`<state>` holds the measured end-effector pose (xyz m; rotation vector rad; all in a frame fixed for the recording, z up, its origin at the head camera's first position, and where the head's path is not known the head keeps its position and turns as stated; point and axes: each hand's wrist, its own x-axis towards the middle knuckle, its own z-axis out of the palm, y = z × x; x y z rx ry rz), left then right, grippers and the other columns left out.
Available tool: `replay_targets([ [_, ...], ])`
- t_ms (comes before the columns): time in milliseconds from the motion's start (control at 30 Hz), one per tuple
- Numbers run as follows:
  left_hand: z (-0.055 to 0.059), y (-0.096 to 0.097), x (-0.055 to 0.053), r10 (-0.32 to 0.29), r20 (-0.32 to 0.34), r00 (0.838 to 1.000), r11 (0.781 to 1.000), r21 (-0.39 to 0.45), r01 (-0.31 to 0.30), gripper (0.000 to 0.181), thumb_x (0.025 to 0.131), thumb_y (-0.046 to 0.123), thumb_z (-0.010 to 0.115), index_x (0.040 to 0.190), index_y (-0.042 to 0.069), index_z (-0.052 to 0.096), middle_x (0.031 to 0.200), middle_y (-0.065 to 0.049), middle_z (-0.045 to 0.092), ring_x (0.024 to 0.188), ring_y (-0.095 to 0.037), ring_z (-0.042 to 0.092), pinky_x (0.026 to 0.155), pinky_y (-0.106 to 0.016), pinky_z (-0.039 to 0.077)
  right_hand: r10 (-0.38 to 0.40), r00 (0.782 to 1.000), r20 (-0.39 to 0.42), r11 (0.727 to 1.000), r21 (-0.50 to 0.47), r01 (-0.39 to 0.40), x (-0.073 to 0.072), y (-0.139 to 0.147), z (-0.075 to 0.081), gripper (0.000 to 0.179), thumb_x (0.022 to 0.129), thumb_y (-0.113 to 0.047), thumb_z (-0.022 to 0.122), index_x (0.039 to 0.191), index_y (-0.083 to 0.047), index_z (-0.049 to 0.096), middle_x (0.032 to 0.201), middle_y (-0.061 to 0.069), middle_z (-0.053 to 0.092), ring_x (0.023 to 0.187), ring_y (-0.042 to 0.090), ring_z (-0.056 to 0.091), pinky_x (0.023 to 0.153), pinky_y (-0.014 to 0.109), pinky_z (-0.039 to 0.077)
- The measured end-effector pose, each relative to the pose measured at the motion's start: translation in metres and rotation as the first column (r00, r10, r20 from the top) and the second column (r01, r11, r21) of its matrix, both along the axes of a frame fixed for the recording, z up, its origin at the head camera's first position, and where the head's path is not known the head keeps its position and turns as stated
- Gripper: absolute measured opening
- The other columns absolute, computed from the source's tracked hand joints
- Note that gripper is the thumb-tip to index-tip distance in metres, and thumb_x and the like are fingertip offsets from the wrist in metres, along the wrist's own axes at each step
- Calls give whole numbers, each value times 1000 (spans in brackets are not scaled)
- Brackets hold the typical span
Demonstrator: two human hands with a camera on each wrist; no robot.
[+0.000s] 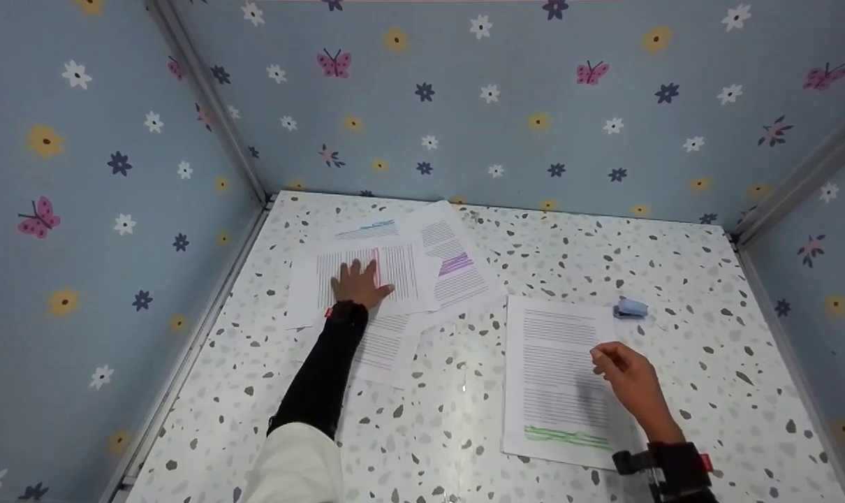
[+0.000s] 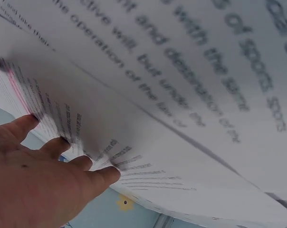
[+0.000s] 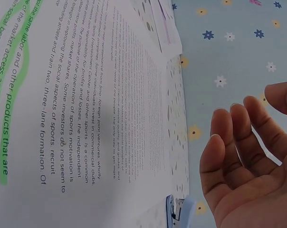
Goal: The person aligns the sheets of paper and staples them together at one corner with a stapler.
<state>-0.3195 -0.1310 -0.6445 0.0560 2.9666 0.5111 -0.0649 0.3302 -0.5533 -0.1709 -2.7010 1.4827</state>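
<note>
My left hand (image 1: 359, 285) lay palm down on the pink sheet (image 1: 405, 276), its fingers spread well apart and the thumb stretched out to the right. The fingertips touched the paper among the lines of print, the forefinger just beside the pink stroke and the thumb tip past its lower end. That sheet lay sideways on the left half of the table (image 1: 429, 433), its lines of print running away from me, and it overlapped three others: the blue sheet (image 1: 366, 229) behind it, the purple sheet (image 1: 457, 269) to its right and a plain sheet (image 1: 387, 346) nearer me, partly under my forearm.

My right hand (image 1: 628, 381) was empty and hung above the right edge of the green sheet (image 1: 559, 377), with a soft shadow on the page below. Its fingers were loosely bent, close together; seen from the wrist, the thumb stood apart from them, leaving a fair gap. The green sheet lay upright to me on the right half, well apart from the left group, its green strokes across the lowest lines. I could not tell whether it was a single page. The pale blue stapler (image 1: 630, 308) sat just beside its top right corner, beyond my right hand.
</note>
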Motion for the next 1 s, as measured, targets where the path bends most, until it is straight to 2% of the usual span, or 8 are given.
replay_targets([
  [167,-11,-2,0,13,-30,999,999,-40,-15,68,101,56,53,156,18,42,155,-24,37,148,-49,19,112,-72,15,21,1000,-13,1000,-19,-22,0,3,-1,33,105,-31,58,117,-1,66,104,15,67,88,14,65,78,24,51],
  [267,-11,-2,1,15,-46,999,999,-34,-17,64,101,54,53,154,19,45,152,-26,41,147,-49,22,111,-72,16,14,1000,-10,1000,-14,-14,-1,3,-1,34,105,-31,58,116,-1,66,103,16,67,87,14,65,77,23,51],
  [433,-4,0,5,4,-37,999,999,-39,-6,62,102,52,52,155,20,44,152,-26,40,146,-47,23,111,-71,17,-5,1000,3,1000,0,5,-3,2,-2,35,105,-32,58,115,0,67,103,17,67,86,13,65,76,23,51],
  [567,9,4,14,2,1,1000,1000,-6,-2,60,105,49,49,156,18,42,154,-27,37,147,-47,19,112,-71,13,7,1000,-2,1000,-9,-7,-3,4,-3,35,105,-33,58,115,-1,67,105,19,67,87,14,65,77,23,51],
  [700,21,1,21,-2,32,999,999,34,1,63,105,46,48,159,16,35,159,-27,28,150,-47,13,114,-71,9,27,999,-20,999,-28,-27,-1,6,-3,33,105,-35,57,115,-5,67,107,20,66,88,16,64,79,26,51],
  [800,25,-8,26,9,31,999,999,48,-11,65,106,46,48,160,13,31,162,-28,21,150,-49,12,114,-72,9,24,999,-24,1000,-15,-24,-2,7,-3,33,105,-35,57,115,-5,67,106,20,66,88,15,64,78,27,52],
  [1000,28,-18,34,33,45,998,997,67,-36,65,107,45,44,161,11,28,163,-29,16,147,-52,18,112,-74,4,18,1000,-12,1000,-1,-18,-2,4,-5,36,105,-35,57,115,-1,67,104,20,67,87,16,64,77,24,51],
])
